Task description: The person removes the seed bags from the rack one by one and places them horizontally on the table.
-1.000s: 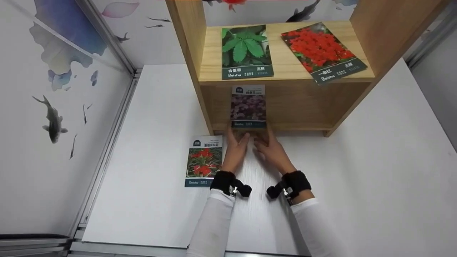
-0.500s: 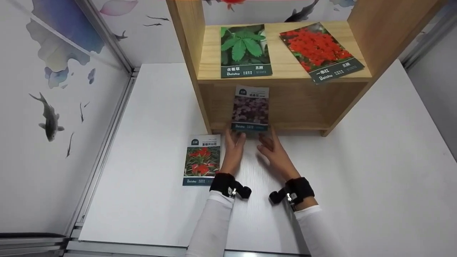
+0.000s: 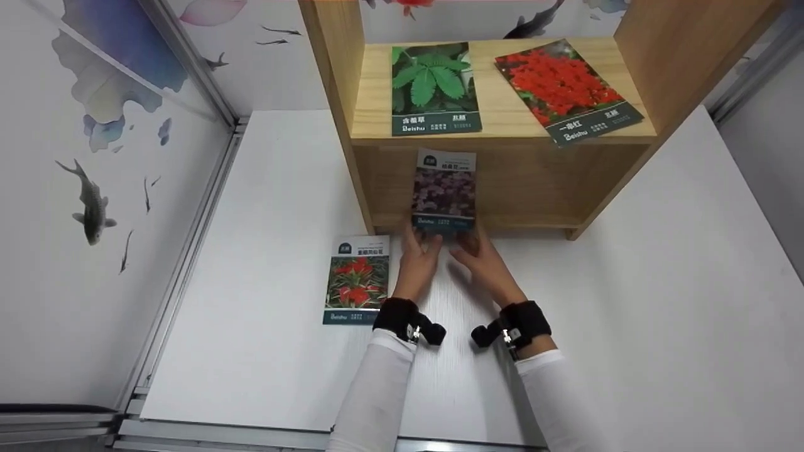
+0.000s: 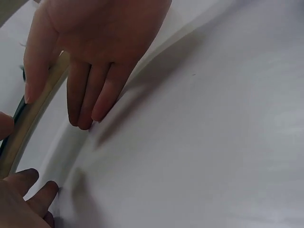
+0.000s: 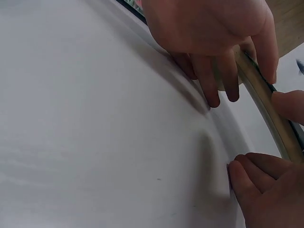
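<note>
In the head view, a seed packet with purple-pink flowers (image 3: 443, 190) lies in the lower compartment of the wooden shelf, its lower edge over the compartment's front lip. My left hand (image 3: 417, 267) is at its lower left corner, fingers mostly straight. Opposite it, my right hand (image 3: 491, 267) is at the lower right corner, with its fingertips partly hidden behind the packet. Both wrist views show the left hand (image 4: 107, 33) and the right hand (image 5: 209, 28) with extended fingers close to the white table. To the left of my left hand lies a red-flower seed packet (image 3: 357, 280).
The wooden shelf (image 3: 512, 223) stands on the white table (image 3: 264, 314). On its upper board lie a green-leaf packet (image 3: 433, 88) and a slanted red-flower packet (image 3: 562, 88), whose corner overhangs the front edge. A printed wall panel (image 3: 38, 282) rises at the left.
The purple-pink packet has shifted slightly right and tilted a little. The right hand drew slightly away from it, then came back to its corner. The left hand stayed close to the packet's left corner.
</note>
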`<state>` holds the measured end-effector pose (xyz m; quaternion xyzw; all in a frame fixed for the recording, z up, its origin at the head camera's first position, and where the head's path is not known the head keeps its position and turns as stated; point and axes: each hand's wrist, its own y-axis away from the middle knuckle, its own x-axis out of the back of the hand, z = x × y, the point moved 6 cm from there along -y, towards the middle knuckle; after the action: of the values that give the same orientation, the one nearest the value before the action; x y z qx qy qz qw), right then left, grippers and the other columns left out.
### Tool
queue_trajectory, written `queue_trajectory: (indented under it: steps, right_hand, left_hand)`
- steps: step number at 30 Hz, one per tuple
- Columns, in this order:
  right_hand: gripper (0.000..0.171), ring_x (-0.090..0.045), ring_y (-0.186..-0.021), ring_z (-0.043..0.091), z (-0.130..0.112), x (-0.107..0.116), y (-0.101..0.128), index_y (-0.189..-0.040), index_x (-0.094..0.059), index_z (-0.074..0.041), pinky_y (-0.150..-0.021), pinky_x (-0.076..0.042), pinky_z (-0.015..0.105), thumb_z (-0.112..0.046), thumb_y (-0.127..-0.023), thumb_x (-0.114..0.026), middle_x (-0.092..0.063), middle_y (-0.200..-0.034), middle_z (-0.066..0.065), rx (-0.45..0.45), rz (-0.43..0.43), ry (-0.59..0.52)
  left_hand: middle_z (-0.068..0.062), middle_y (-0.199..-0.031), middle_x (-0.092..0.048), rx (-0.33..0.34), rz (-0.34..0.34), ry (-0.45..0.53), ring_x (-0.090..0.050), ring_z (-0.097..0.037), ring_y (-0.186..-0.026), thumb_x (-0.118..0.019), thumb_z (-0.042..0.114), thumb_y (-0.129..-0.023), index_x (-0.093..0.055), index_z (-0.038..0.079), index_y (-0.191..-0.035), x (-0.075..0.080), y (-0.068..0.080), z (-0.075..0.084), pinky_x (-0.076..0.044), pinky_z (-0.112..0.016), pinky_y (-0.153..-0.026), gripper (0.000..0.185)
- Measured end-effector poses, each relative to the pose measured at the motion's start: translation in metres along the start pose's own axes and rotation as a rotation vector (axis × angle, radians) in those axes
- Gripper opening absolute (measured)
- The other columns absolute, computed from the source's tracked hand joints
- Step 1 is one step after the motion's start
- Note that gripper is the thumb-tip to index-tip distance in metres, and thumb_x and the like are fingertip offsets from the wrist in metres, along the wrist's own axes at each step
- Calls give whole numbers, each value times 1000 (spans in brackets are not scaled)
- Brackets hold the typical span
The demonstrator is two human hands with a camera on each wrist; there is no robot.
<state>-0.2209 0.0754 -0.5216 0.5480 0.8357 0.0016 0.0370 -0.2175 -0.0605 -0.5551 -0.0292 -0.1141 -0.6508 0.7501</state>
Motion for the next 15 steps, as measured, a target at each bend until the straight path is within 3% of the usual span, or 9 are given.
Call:
queue_trajectory:
  steps: [4,9,15]
  right_hand:
    - [86,-18,-131,35,3,0,1,-145,0,-27,-98,-30,45,-14,-86,-61,-17,-144,18,10,3,-17]
    - [87,-19,-131,35,9,1,6,-144,2,-30,-98,-30,45,-10,-85,-60,-18,-143,20,13,30,-27]
    - [87,-18,-131,36,12,-1,13,-144,4,-29,-99,-28,47,-7,-87,-57,-17,-144,19,29,26,-15]
  left_hand:
    - [-11,-140,-31,-15,-19,34,-35,-21,-124,-52,36,-89,-5,31,-143,-2,1,1,-34,-36,-96,71]
    - [-10,-140,-28,-51,-16,144,-32,-24,-126,-55,25,-89,-10,25,-142,-5,3,2,-31,-37,-98,70]
    - [-9,-143,-20,-50,-25,163,-27,-29,-127,-58,27,-87,-7,27,-143,-4,15,7,-31,-43,-98,76]
